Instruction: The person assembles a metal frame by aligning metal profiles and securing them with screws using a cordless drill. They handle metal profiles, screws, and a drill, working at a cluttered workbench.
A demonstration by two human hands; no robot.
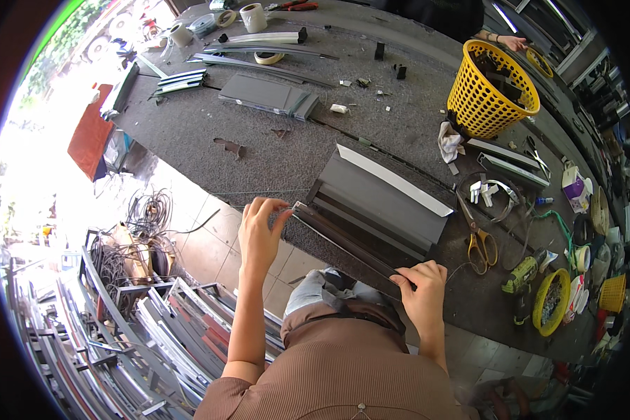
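A long, thin dark profile strip (344, 240) spans the gap between my two hands at the near edge of the workbench. My left hand (260, 229) pinches its left end between thumb and fingers. At the other end, my right hand (423, 285) is closed on the strip with the thumb on top. Just beyond it lies a stack of grey metal profiles (378, 203), with a white strip (399, 182) along its far side. Scissors with orange handles (479, 245) rest to the right of the stack.
A yellow perforated basket (486, 91) stands at the far right, near another person's hand (514, 42). Grey panels (266, 94) and tape rolls (254, 19) lie at the back. A green power drill (521, 276) and yellow tray (551, 301) sit right; metal bars (182, 329) are stacked lower left.
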